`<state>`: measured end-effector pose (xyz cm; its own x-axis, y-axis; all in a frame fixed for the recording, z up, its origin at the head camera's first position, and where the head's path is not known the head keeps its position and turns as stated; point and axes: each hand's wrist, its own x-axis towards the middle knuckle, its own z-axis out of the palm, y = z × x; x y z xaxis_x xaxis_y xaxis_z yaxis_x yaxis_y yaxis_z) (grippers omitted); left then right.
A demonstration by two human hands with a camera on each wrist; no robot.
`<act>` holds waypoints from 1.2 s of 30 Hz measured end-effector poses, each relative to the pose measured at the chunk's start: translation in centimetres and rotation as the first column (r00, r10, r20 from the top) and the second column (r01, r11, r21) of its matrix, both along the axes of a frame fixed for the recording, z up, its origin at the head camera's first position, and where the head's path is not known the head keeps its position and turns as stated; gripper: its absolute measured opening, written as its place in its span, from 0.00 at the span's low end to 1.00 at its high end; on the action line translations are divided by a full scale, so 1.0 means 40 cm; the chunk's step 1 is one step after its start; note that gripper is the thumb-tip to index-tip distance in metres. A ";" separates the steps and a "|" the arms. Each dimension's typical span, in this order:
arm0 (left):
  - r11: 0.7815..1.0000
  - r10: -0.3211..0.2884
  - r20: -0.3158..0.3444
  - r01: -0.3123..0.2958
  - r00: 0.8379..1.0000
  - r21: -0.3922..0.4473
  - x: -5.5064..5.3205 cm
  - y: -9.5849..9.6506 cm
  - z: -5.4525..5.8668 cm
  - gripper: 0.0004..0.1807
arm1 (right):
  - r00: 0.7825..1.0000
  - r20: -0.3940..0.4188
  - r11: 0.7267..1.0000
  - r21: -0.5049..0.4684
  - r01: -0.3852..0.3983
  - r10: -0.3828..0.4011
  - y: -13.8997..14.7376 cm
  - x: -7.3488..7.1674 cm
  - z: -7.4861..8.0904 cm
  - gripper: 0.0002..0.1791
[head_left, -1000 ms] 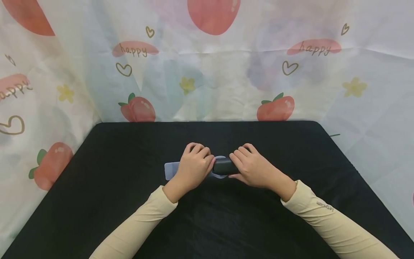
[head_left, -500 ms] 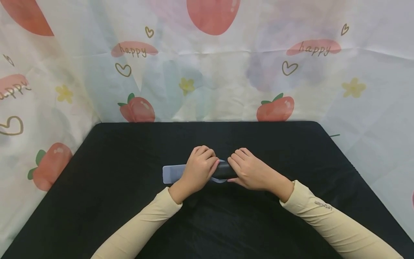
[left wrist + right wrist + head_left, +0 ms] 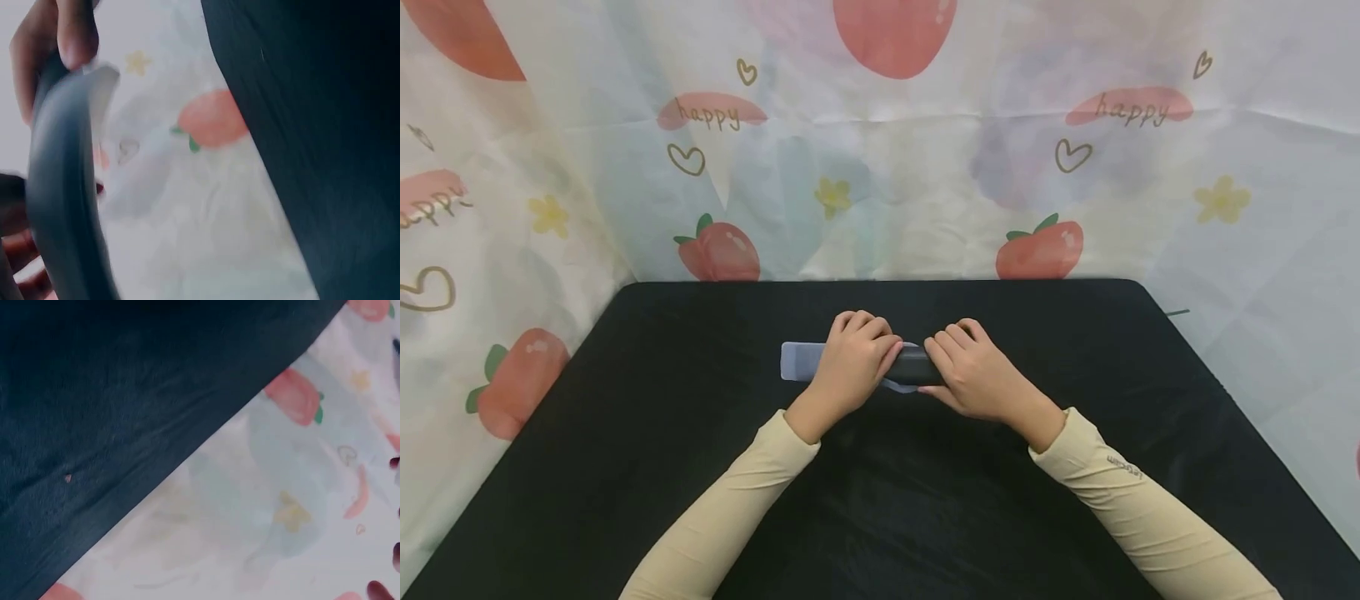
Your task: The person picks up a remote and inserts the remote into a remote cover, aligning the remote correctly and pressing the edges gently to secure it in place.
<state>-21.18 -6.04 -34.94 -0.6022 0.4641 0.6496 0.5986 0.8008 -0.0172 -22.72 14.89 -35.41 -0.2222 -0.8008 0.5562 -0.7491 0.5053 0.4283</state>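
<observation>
A smooth black bar-shaped object (image 3: 913, 367) spans the gap between the two hands near the middle of the head view. With it goes a flat pale-blue strip (image 3: 802, 362) that sticks out on the left, its pale edge also showing around the black part. My left hand (image 3: 853, 360) grips the strip's side, fingers curled over the top. At the other end my right hand (image 3: 976, 371) grips the black part, thumb along the near side. Up close in the left wrist view, the black object (image 3: 62, 181) looks curved and is blurred. Both palms hide much of it.
A black-covered table (image 3: 880, 508) lies under the arms. Behind it and at the sides hangs a pale curtain (image 3: 917, 183) printed with fruit, hearts and flowers. Several fingertips (image 3: 380, 590) show at the right edge of the right wrist view.
Both hands and the held object first dip slightly toward the near side, then shift up and away in the head view. The grips stay the same.
</observation>
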 end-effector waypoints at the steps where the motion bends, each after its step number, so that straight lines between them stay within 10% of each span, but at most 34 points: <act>1: 1.000 0.001 0.023 0.000 1.000 -0.014 -0.003 -0.003 0.006 0.10 | 1.000 -0.006 1.000 -0.001 -0.001 0.001 0.001 -0.004 0.000 0.32; 9: 0.991 0.010 0.202 0.017 0.979 -0.131 -0.031 -0.004 0.023 0.10 | 0.999 -0.022 0.998 0.056 -0.040 0.042 -0.008 -0.019 -0.008 0.28; 16: 0.999 -0.018 0.004 0.018 1.000 -0.044 -0.039 0.021 -0.024 0.08 | 0.997 0.067 0.999 0.022 -0.041 0.039 0.000 -0.026 -0.030 0.34; 24: 0.992 -0.084 -0.188 0.100 0.979 0.077 -0.044 0.032 -0.057 0.06 | 0.997 0.063 0.999 0.001 -0.036 0.036 0.004 -0.030 -0.037 0.34; 30: 0.997 0.062 -0.143 -0.056 0.988 0.046 -0.051 0.032 -0.066 0.09 | 0.998 0.001 0.998 -0.030 0.055 -0.055 0.006 -0.036 -0.052 0.36; 36: 0.966 0.253 -0.194 -0.237 0.948 0.099 -0.032 0.028 -0.070 0.22 | 0.971 0.014 0.947 -0.218 0.235 -0.238 0.011 -0.035 -0.051 0.39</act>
<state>-22.44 -4.93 -37.76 -0.5429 0.2650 0.7969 0.3738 0.9260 -0.0533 -24.11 15.33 -37.47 -0.3826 -0.5860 0.7143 -0.5924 0.7489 0.2971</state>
